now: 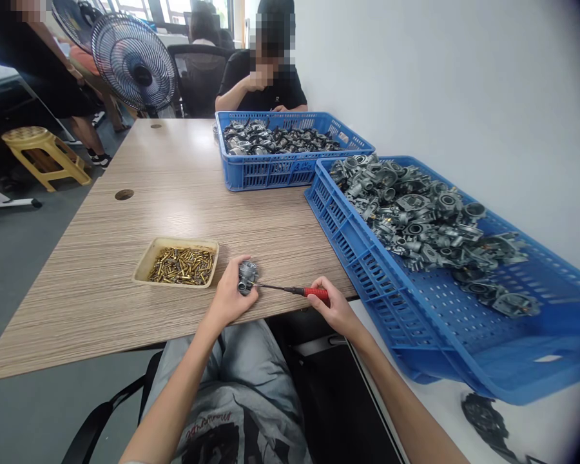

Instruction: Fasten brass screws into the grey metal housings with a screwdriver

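Observation:
My left hand (229,293) grips a small grey metal carburetor body (247,277) near the front edge of the table, fingers wrapped around its left side. In my right hand (332,305) is a screwdriver (316,294) with a red and black handle, held level. Its thin shaft points left, and the tip meets the right side of the carburetor, where a spot of brass colour shows. Left of my left hand stands a cream plastic tray (140,274) holding many small brass pieces (181,265), probably jets or screws.
A blue crate (343,258) heaped with similar carburetor bodies (415,206) stands close on my right. Behind it, another blue crate (270,174) holds dark metal parts. Across the wooden table (96,258) sits a person (265,84). A fan (134,61) and yellow stool (46,154) stand far left.

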Motion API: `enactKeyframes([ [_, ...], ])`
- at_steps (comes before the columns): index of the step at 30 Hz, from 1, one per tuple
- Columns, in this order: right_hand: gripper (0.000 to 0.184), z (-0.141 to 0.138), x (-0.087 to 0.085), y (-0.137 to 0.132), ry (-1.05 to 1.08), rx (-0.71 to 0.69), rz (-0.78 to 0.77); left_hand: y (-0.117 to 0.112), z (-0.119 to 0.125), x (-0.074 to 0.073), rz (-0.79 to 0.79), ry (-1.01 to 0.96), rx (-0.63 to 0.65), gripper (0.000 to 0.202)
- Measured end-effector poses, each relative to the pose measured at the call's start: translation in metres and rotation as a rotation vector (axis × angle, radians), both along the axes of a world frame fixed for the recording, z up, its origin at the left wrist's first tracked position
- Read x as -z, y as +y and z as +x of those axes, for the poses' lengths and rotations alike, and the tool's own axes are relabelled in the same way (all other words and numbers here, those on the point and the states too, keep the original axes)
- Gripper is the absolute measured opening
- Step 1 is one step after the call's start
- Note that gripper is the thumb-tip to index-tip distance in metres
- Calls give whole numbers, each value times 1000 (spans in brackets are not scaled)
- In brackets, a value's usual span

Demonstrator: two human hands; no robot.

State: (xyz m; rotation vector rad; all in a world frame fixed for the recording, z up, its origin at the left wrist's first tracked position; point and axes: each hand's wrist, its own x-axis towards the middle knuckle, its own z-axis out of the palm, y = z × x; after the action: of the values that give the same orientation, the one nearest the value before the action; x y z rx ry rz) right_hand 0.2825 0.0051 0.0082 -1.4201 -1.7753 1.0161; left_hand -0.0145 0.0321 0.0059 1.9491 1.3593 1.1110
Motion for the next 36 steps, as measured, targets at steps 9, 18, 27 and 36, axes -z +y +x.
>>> enactKeyframes([
  [9, 32, 0, 0, -1, 3, -14, -5, 0, 0, 2, 9, -2, -2, 69],
  [18, 30, -1, -4, -1, 10, -21, 10, 0, 1, 1, 8, -5, -5, 68],
  [27, 34, -2, -3, 0, 0, -15, 15, 1, 0, 2, 8, -1, -5, 67],
  [36, 36, -1, -1, 1, 0, -9, 3, 0, 1, 1, 5, 15, -18, 66],
])
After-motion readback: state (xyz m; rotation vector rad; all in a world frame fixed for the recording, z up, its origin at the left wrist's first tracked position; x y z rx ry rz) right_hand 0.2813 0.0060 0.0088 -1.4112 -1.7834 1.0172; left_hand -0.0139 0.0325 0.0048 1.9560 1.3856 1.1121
